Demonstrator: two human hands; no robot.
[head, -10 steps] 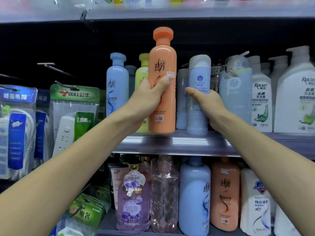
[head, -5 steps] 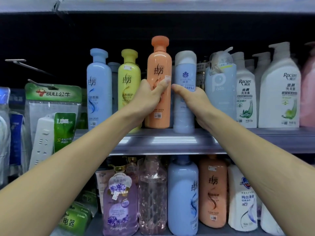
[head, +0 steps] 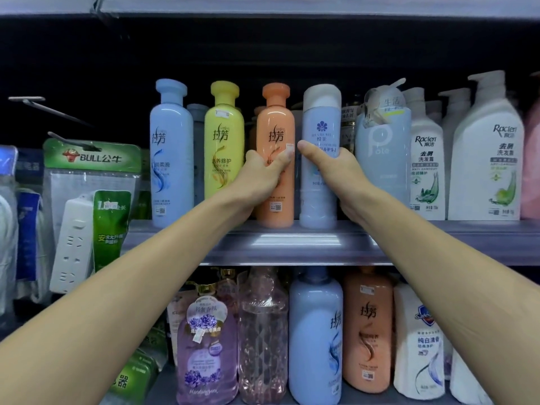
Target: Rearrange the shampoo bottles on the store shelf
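The left hand (head: pixel 263 173) is wrapping its grip around the tall orange plastic shampoo bottle with a rounded orange cap (head: pixel 276 127), thumb lying across the front label and the other fingers curling behind the left side. That bottle is standing upright on the grey metal shelf (head: pixel 292 244), its base at the front edge. The right hand (head: pixel 336 171) is closing its grip on the pale blue cylindrical bottle with a grey domed cap (head: pixel 320 121), thumb pressing across the front and fingers reaching round the right side (their tips are hidden behind the bottle). This bottle is also standing upright on the shelf, just beside the orange one, and the two thumbs are nearly meeting in the narrow gap between them.

To the left of the orange bottle, a yellow plastic bottle with a yellow cap (head: pixel 223 141) is standing just beside it, and a light blue bottle with a blue cap (head: pixel 171 147) is standing further left. To the right of the gripped pair, a pale blue pump bottle under a clear wrap (head: pixel 382 147) and two white pump bottles with green leaf labels (head: pixel 485 159) are lining the same shelf. Packaged white power strips on green cards (head: pixel 87 200) are hanging at the far left. On the lower shelf, a purple bottle (head: pixel 207 352) and further blue and orange bottles are standing.
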